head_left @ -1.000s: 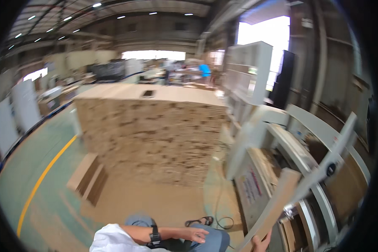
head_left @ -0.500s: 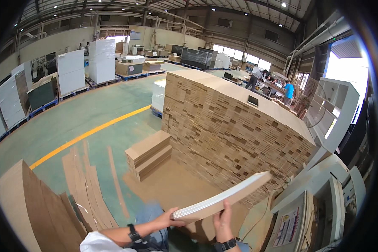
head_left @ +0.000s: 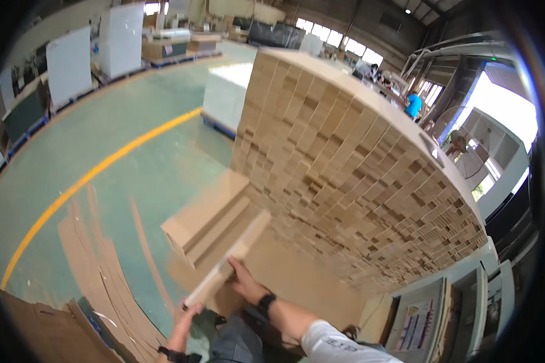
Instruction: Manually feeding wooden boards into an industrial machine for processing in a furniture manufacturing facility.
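Both my hands grip a long, narrow bundle of brown board strips (head_left: 248,238) with a pale edge, held low and slanting up and away. My left hand (head_left: 184,320) is closed round its near end. Farther along, my right hand (head_left: 241,282) clasps its right side. Beyond the bundle, a low stepped stack of brown boards (head_left: 207,209) rests on a brown sheet on the floor. The far end of the bundle appears next to this stack; whether they touch I cannot tell.
A tall wall of stacked brown strips (head_left: 339,163) rises ahead and to the right. Long brown offcuts (head_left: 106,272) lie on the green floor at left, near a cardboard stack (head_left: 30,330). Grey machine cabinets (head_left: 418,320) stand at lower right. A person in blue (head_left: 413,105) is far off.
My hands have swung the bundle leftward and down, toward the low stack, and its far end has turned from right to pointing ahead. The head view has tilted down.
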A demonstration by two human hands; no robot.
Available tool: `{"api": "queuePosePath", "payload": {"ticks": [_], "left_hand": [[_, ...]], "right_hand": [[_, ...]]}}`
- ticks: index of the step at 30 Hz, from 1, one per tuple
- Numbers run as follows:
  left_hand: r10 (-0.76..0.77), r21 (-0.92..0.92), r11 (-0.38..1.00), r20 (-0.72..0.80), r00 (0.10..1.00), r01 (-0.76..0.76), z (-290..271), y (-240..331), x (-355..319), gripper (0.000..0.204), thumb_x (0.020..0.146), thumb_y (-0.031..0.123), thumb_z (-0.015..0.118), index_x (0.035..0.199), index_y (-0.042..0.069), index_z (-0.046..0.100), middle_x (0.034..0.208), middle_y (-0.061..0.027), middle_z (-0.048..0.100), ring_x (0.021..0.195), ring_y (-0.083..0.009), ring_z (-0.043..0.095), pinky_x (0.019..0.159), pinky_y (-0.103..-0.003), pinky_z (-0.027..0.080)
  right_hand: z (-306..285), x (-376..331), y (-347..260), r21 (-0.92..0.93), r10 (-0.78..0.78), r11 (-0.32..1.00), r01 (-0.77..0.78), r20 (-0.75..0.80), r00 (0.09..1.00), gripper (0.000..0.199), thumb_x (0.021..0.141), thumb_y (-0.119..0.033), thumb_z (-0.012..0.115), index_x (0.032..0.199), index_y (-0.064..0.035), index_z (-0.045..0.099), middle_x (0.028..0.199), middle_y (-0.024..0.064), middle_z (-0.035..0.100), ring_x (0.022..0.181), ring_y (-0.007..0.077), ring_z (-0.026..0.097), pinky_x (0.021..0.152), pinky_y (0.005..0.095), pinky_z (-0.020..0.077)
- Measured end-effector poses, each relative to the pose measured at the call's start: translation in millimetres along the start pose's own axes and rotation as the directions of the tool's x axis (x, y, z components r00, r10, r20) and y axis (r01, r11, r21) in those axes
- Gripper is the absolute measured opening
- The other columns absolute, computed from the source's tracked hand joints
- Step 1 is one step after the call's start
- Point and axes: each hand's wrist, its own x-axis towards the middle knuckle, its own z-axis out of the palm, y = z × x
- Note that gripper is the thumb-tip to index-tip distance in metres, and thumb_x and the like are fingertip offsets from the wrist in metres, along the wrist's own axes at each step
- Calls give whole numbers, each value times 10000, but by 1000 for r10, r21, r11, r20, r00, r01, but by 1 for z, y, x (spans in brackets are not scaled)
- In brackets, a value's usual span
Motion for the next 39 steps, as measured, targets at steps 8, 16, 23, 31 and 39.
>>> {"api": "queuePosePath", "payload": {"ticks": [8, 16, 23, 31, 39], "left_hand": [[-33, -87, 996, -77, 996, 27, 1, -14, 135, 647, 704, 343, 677, 1226, 57, 420, 1110, -73, 467, 987, -188, 466, 837, -329, 385], [23, -355, 930, -198, 980, -94, 33, -47, 211, 775, 794, 483, 580, 1344, 49, 250, 1342, -113, 331, 1271, -210, 269, 1061, -387, 158], [-27, -281, 959, -229, 973, -40, 68, -32, 234, 926, 783, 650, 450, 1407, 89, 58, 1466, -81, 79, 1352, -194, -1, 1078, -396, 2], [-94, -236, 969, -105, 990, 67, 62, -31, 188, 961, 743, 678, 462, 1413, 125, 49, 1474, -71, 49, 1353, -250, 29, 1050, -506, 33], [-423, -647, 658, 105, 900, 385, 111, -56, 44, 849, 788, 566, 510, 1341, -5, 213, 1334, -162, 314, 1183, -273, 381, 994, -424, 307]], "right_hand": [[-8, 158, 25, -9, -7, 1000, 6, -198, 980, 704, 806, -344, 631, 1353, -123, 247, 1293, 70, 396, 1149, 234, 411, 925, 400, 366], [-4, 215, 31, -133, -173, 981, 144, -248, 953, 725, 863, -422, 505, 1375, -52, 151, 1349, 120, 317, 1206, 236, 339, 991, 347, 286], [-41, 223, -8, -210, -4, 977, -28, -153, 988, 823, 838, -514, 491, 1387, -41, 101, 1424, 138, 181, 1289, 281, 218, 1026, 428, 224], [-155, 54, 9, 235, 130, 962, -140, 59, 990, 709, 887, -427, 459, 1396, -111, 80, 1385, 159, 279, 1248, 300, 327, 1003, 468, 318], [-245, -228, -46, 263, 41, 959, 108, -505, 862, 398, 930, -324, 402, 1231, -66, 372, 1192, 129, 517, 1049, 277, 530, 903, 442, 430]]}}
